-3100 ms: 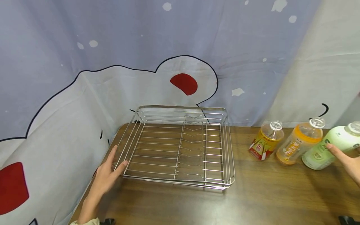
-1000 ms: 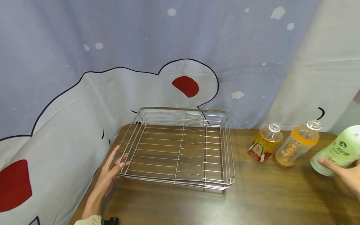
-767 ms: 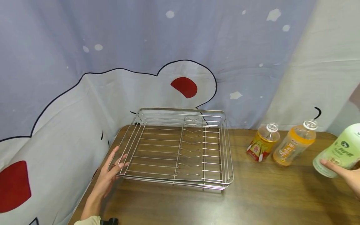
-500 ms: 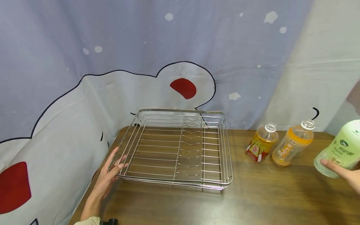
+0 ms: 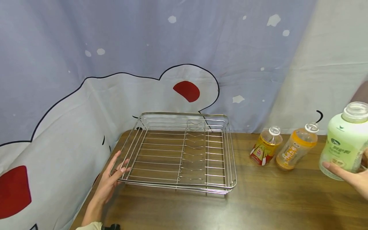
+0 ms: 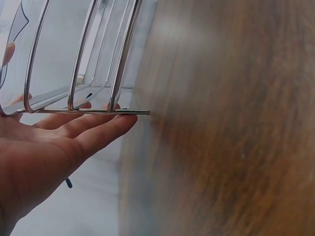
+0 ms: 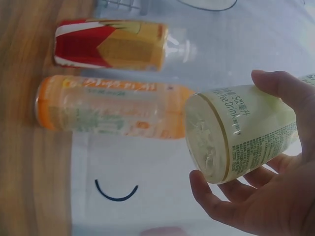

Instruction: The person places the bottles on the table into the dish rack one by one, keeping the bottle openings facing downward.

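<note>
A pale green plastic tea bottle (image 5: pixel 342 143), its mouth uncapped, is held tilted off the table at the right. My right hand (image 7: pixel 266 196) grips its lower body, thumb on one side and fingers round the other. The bottle's clear base faces the right wrist camera. At the left, a chrome wire dish rack (image 5: pixel 178 185) sits on the table. My left hand (image 5: pixel 104 182) holds its near left corner, thumb over the rim. In the left wrist view several fingers (image 6: pixel 106 135) lie against the outside and underside of the rack's wires.
Two more uncapped plastic bottles stand right of the rack: a short yellow and red bottle (image 5: pixel 265 147) and a taller orange-labelled bottle (image 5: pixel 296 148). A printed cloth (image 5: pixel 129 92) hangs behind and to the left of the wooden table (image 5: pixel 184 214).
The green bottle, earlier standing beside the orange-labelled one, has been lifted away to the right, then tipped more upright. My left hand has closed from beside the rack onto its corner.
</note>
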`<state>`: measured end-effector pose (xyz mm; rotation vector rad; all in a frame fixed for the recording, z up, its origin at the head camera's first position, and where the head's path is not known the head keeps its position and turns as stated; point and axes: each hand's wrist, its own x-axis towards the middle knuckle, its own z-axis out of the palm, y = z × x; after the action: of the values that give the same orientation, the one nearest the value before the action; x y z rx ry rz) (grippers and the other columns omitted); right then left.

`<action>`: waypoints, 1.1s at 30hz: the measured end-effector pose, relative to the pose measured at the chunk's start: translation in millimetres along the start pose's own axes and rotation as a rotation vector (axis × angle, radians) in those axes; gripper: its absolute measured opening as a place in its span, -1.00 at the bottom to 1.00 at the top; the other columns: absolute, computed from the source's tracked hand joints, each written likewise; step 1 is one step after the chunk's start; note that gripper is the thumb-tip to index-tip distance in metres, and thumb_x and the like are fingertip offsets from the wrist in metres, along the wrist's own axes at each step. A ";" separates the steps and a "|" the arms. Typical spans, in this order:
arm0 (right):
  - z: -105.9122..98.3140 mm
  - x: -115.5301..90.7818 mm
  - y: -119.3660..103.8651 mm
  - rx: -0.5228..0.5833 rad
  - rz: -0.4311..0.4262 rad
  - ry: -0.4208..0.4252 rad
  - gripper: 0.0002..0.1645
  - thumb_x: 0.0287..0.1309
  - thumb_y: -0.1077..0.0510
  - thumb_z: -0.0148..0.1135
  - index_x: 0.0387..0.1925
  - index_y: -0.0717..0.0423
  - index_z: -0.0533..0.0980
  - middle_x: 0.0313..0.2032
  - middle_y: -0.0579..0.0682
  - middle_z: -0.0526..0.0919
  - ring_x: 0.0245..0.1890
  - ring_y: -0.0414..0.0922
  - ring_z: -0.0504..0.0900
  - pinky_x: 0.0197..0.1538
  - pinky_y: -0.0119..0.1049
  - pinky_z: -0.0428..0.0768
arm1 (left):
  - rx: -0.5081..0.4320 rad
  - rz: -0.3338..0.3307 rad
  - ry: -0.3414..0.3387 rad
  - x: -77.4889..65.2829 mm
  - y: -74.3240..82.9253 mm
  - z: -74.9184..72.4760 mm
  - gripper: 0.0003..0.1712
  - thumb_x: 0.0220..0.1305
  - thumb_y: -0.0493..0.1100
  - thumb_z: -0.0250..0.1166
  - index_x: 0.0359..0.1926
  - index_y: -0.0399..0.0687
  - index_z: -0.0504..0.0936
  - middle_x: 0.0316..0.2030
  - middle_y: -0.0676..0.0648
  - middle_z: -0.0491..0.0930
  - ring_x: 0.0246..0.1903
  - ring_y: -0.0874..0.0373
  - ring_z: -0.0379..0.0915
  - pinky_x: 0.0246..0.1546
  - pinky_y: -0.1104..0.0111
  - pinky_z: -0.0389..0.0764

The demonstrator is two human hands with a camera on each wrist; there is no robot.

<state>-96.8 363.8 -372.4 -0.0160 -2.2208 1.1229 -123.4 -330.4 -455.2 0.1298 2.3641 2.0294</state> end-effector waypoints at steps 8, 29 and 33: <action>4.0 -2.2 -24.4 -0.018 -0.040 -0.045 -0.06 -0.34 0.54 0.50 -0.08 -0.41 0.37 -0.29 -0.57 0.47 -0.36 -0.63 0.44 -0.39 -0.75 0.39 | 0.020 -0.016 0.011 0.1 2.4 0.5 -0.23 0.54 -0.15 0.01 0.57 0.41 -0.13 0.43 -0.42 0.08 0.15 0.20 0.49 0.04 -0.30 0.17; 19.3 -5.8 -58.5 -0.293 -0.033 -0.218 -0.06 -0.36 0.05 0.71 0.12 0.11 0.42 -0.18 -0.68 0.39 -0.32 -0.78 0.18 -0.38 -0.45 0.22 | 0.267 0.184 0.244 -1.2 32.5 10.3 -0.12 0.35 -0.31 0.26 0.56 0.04 0.03 0.43 -0.25 0.16 0.41 -0.10 0.08 0.16 0.69 0.20; 26.2 -6.9 -65.1 -0.312 -0.112 -0.227 -0.04 -0.41 0.06 0.72 0.13 0.11 0.46 -0.20 -0.56 0.48 -0.34 -0.69 0.23 -0.44 -0.43 0.24 | 0.285 0.325 0.344 0.1 42.0 14.7 -0.14 0.21 -0.47 0.30 0.49 -0.17 0.18 0.32 -0.15 0.32 0.30 0.20 0.27 0.22 0.58 0.28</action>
<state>-88.4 301.7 -340.0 0.1086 -2.5452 0.7401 -120.4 -309.6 -415.9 0.1954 3.0186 1.9549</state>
